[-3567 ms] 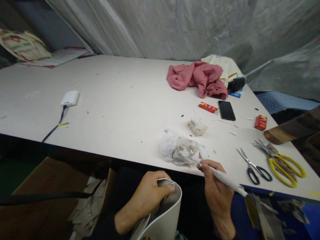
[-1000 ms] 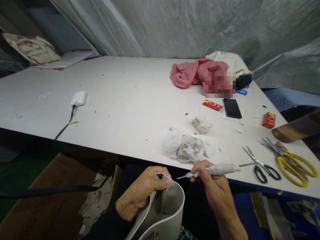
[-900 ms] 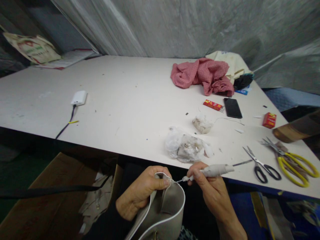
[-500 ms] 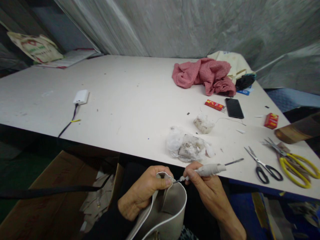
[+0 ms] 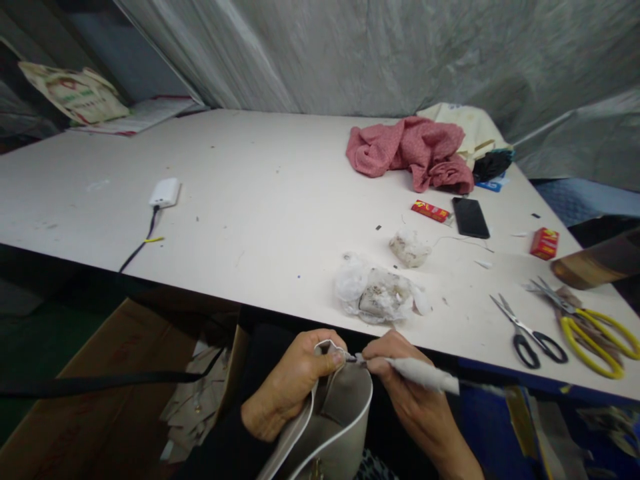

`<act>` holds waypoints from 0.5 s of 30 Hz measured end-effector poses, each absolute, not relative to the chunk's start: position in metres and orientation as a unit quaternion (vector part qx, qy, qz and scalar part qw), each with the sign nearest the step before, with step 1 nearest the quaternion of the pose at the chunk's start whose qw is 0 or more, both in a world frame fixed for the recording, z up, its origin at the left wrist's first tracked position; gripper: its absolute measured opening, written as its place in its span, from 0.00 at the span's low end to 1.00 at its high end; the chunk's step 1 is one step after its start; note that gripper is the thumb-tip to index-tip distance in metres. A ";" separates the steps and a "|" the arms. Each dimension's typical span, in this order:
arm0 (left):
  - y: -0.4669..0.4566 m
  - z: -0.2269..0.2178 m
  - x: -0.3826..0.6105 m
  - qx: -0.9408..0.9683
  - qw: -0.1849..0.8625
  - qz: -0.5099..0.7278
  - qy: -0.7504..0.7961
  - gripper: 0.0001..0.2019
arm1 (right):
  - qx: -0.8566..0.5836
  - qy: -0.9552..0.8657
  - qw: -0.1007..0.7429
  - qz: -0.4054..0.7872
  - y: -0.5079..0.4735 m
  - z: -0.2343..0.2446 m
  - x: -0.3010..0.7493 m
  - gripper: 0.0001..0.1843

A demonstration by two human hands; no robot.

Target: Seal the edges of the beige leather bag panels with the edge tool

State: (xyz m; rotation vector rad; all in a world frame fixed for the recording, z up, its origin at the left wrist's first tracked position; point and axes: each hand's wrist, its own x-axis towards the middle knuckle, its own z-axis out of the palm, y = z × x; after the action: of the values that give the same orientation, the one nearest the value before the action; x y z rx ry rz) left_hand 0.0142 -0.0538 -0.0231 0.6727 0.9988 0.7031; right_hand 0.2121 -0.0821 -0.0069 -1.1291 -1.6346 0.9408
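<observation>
My left hand [image 5: 295, 380] pinches the upper edge of a light grey leather-like bag piece [image 5: 345, 433], thumb on top near a folded corner. The piece curves open below, with pale edges and a small metal fitting low down. My right hand [image 5: 405, 387] is closed around a slim tool with a white wrapped handle [image 5: 425, 375], which looks like an awl. Its thin tip points left and meets the piece's edge beside my left thumb. Whether the tip has entered the material, I cannot tell. A blurred shaft sticks out of the handle's other end.
On the white table [image 5: 240, 200] lie plastic-wrapped lumps [image 5: 383, 293], black-handled scissors [image 5: 525, 333], yellow-handled scissors [image 5: 585, 327], a phone [image 5: 471, 217], red boxes [image 5: 545, 243] and a pink cloth [image 5: 410, 150]. A white device [image 5: 165, 193] trails a cable. Below left, a cardboard box [image 5: 110, 373] holds grey pieces.
My right hand has turned the tool so its rear end swings down to the right, and its fingers have come closer to my left thumb. My left hand keeps its pinch.
</observation>
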 end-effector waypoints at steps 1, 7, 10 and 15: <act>-0.054 -0.022 0.014 0.325 0.763 0.319 0.458 0.16 | -0.443 -0.669 0.452 0.389 -0.084 -0.008 0.214 0.11; -0.059 -0.011 0.014 0.422 0.727 0.279 0.464 0.14 | -0.528 -0.545 0.466 0.455 -0.083 -0.008 0.208 0.19; -0.062 -0.003 0.015 0.459 0.702 0.267 0.475 0.13 | -0.564 -0.494 0.487 0.449 -0.081 -0.006 0.203 0.22; -0.069 0.005 0.013 0.463 0.693 0.281 0.476 0.13 | -0.540 -0.478 0.557 0.412 -0.089 0.000 0.200 0.16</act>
State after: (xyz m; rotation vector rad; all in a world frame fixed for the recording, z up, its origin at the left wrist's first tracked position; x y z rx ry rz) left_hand 0.0127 -0.0692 0.0052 1.0348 1.0626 0.6266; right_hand 0.1998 -0.0889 -0.0001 -1.2749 -1.1276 0.9717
